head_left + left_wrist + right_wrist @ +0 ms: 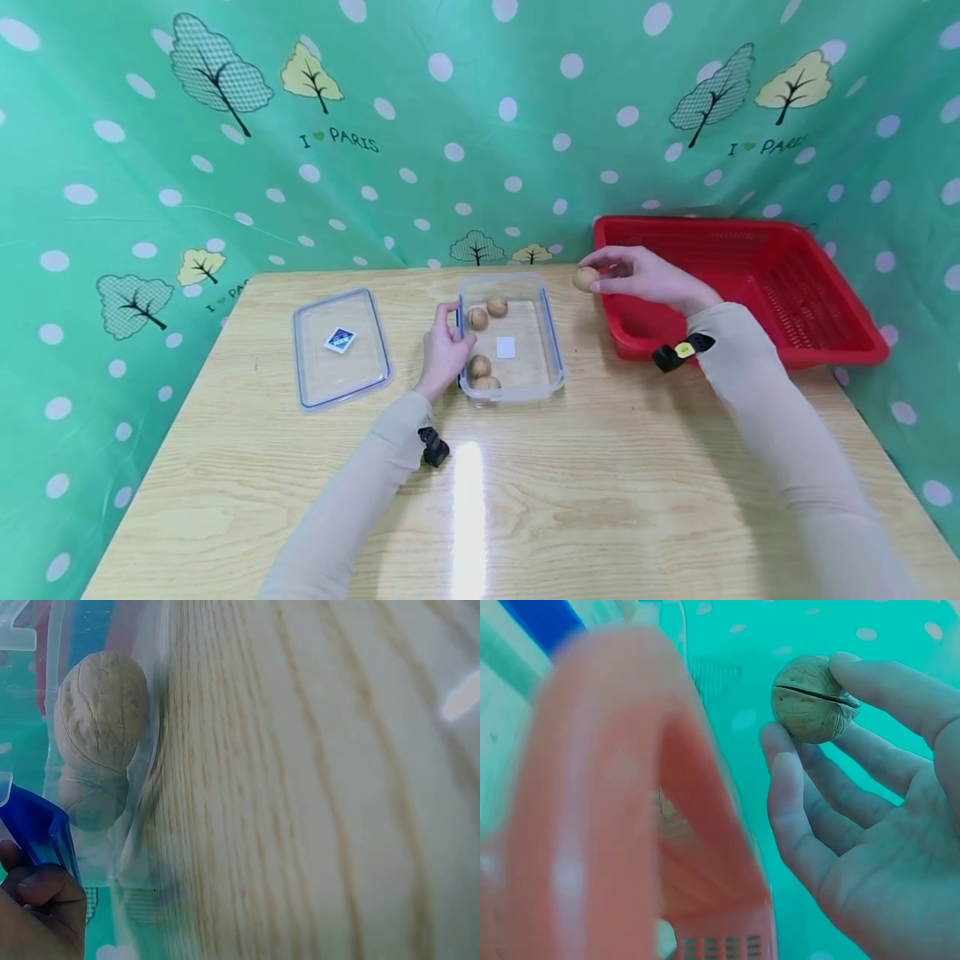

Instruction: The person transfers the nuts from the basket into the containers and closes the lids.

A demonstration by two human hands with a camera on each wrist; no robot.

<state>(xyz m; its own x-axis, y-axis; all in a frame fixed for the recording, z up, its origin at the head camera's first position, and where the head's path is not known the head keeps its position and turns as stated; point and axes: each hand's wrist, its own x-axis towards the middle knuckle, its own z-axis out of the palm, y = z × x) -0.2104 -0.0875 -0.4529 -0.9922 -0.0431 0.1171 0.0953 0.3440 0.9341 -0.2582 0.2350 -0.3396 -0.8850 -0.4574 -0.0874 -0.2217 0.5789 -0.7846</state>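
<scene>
My right hand [633, 275] pinches a walnut [586, 278] between thumb and fingertips, in the air just left of the red basket [832, 354]. In the right wrist view a dark crack runs across this walnut [814, 697], and the palm of the hand [892, 802] faces the camera. A clear plastic container [528, 390] stands at the middle of the table with several walnuts [480, 365] along its left side. My left hand [444, 354] grips its left wall by the rim. Up close, the left fingers [52, 889] hold a blue locking flap [45, 829].
A clear lid [341, 379] with a blue seal and a blue label lies left of the container. The basket takes up the table's back right. Behind the wooden table [585, 500] hangs a green dotted cloth [510, 175].
</scene>
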